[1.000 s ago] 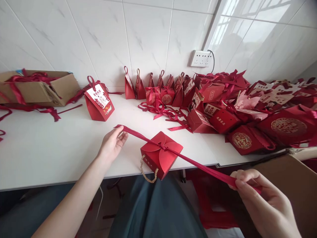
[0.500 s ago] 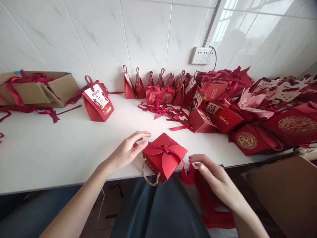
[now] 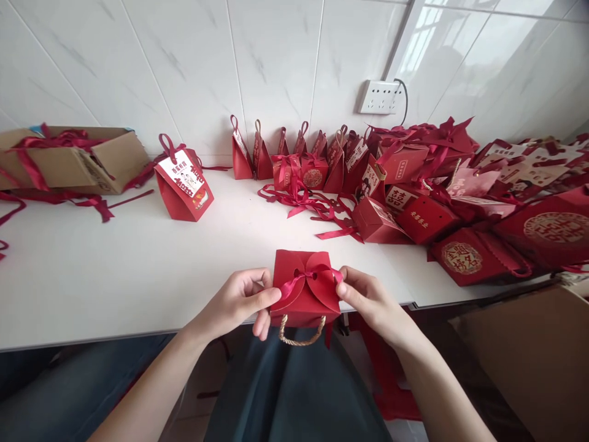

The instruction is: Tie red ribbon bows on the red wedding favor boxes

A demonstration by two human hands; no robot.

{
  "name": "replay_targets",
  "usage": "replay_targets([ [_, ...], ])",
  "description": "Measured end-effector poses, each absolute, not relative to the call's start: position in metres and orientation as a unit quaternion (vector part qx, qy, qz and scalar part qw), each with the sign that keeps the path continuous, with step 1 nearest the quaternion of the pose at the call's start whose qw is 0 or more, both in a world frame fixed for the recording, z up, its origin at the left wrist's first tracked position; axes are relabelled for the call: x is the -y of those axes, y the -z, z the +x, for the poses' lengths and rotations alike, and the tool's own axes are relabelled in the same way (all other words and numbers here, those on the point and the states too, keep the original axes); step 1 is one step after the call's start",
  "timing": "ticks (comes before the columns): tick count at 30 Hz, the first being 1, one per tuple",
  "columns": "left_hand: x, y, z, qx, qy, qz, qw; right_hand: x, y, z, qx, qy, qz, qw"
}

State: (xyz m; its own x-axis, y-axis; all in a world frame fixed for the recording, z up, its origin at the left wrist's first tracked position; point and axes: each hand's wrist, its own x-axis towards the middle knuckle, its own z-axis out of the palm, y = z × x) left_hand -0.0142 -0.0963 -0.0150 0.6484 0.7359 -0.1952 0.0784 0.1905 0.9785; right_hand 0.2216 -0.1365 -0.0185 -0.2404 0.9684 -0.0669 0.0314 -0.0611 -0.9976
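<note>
In front of me at the table's near edge is a red gift box (image 3: 301,307), its top closed by curved flaps. A dark red ribbon (image 3: 317,270) is tied across the middle of the top, and a gold rope handle (image 3: 301,341) hangs toward me. My left hand (image 3: 246,301) is at the box's left side, thumb and fingers closed on the ribbon's left end. At the right side, my right hand (image 3: 368,301) pinches the ribbon's other end between thumb and fingers.
A cardboard box (image 3: 69,162) with ribbons stands at the far left. Nearer is a tagged red gift box (image 3: 184,184). Several red boxes (image 3: 427,218) are heaped along the wall and right side, with loose ribbons (image 3: 308,205) before them. A wall socket (image 3: 381,97) is behind.
The gift box has turned so its rope handle now faces me. Both hands, which were apart from the ribbon ends, have come in and closed on them.
</note>
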Motion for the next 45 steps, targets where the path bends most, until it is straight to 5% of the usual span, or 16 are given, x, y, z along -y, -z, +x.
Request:
replay_targets([
  [13,0.095,0.02,-0.026,-0.355,-0.288,0.571,0.682,0.116,0.011,0.223,0.562,-0.594,-0.451,0.358],
  [19,0.095,0.024,-0.024,-0.364,-0.281,0.545,0.701,0.114,0.014,0.23,0.597,-0.626,-0.439,0.243],
  [34,0.103,0.053,-0.013,-0.39,-0.389,0.468,0.692,0.112,0.062,0.227,0.453,-0.716,-0.339,0.41],
  [45,0.098,0.046,-0.022,-0.414,-0.347,0.495,0.68,0.113,0.057,0.233,0.432,-0.737,-0.347,0.386],
])
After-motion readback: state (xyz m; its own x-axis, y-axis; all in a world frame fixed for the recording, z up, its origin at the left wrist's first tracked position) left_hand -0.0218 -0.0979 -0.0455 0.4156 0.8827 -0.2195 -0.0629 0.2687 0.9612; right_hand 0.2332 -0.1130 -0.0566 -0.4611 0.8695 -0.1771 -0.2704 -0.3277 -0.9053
